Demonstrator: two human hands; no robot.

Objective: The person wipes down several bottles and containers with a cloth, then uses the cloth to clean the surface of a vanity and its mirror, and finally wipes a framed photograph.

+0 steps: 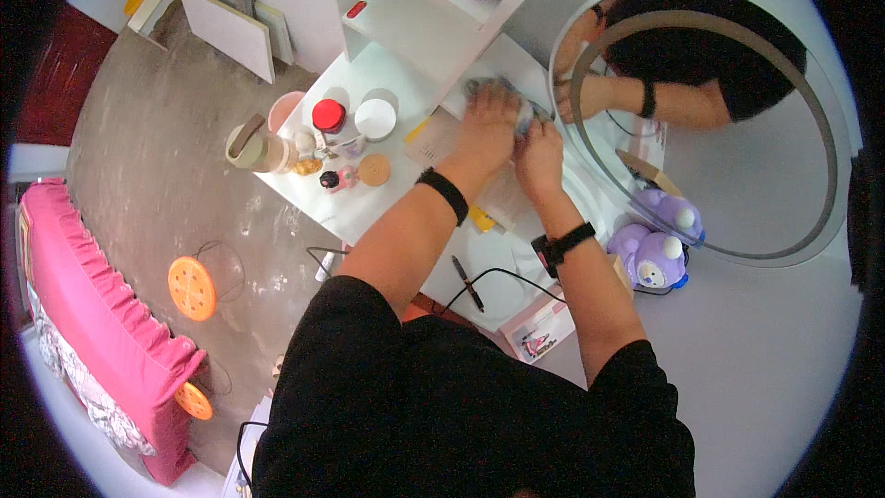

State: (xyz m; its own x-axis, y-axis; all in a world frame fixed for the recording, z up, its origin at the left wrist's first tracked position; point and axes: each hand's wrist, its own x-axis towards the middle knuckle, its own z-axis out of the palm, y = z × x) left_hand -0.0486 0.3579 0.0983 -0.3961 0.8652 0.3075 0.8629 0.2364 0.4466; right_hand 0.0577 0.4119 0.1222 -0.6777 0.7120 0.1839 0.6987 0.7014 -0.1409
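Observation:
A crumpled grey-blue piece (531, 113), cloth or thin plastic, lies bunched under both hands near the back of a white dressing table (387, 211). My left hand (489, 121) covers its left part, the fingers bent over it. My right hand (541, 158) grips its near right edge, close beside the left. Fingertips are partly hidden and blurred. Beneath the wrists lies a flat beige packet (432, 140) with writing and yellow corners. A round mirror (747, 173) stands to the right and reflects the arms.
Left on the table stand a red-lidded jar (328, 115), a white round lid (375, 119), a small doll figure (337, 180), a tan disc (374, 170) and a tumbler (252, 145). Nearer lie a black pen (468, 283) and a cable (508, 271). A purple plush toy (646, 259) sits right.

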